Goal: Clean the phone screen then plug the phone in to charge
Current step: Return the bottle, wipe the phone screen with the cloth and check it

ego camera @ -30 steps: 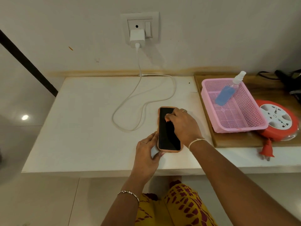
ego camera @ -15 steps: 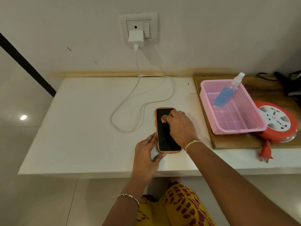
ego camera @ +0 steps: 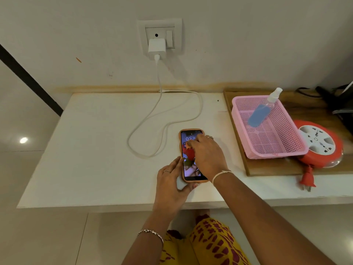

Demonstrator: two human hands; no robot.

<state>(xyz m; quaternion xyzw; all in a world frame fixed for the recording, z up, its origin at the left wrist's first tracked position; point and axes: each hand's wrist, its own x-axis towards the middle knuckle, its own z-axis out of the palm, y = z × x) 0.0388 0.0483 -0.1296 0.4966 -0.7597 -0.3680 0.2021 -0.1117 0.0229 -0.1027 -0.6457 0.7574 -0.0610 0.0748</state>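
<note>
The phone (ego camera: 191, 155) lies flat on the white surface (ego camera: 95, 150), near the front edge, in its orange case. A moment ago its screen was dark, and now it has lit up, showing a clock and a picture. I think the rubbing woke it. The right hand (ego camera: 207, 155) lies over the screen with its fingers curled down, and something small and orange peeks out under the fingertips; it may be a little cloth, but I cannot tell for sure. It has slid up toward the far end of the phone since a second ago. The left hand (ego camera: 172, 180) holds the near left side of the phone in a narrow grip, thumb under the bottom corner, so it does not slip. So the cleaning is still going on, and the lit screen could make smudges harder to see. The white cable (ego camera: 162, 131) loops on the surface just left of the phone, not joined to it yet. Its other end runs up to the white charger (ego camera: 157, 47) in the wall socket (ego camera: 160, 35). The spray bottle (ego camera: 264, 109) rests in the pink basket (ego camera: 275, 150) on the right.
</note>
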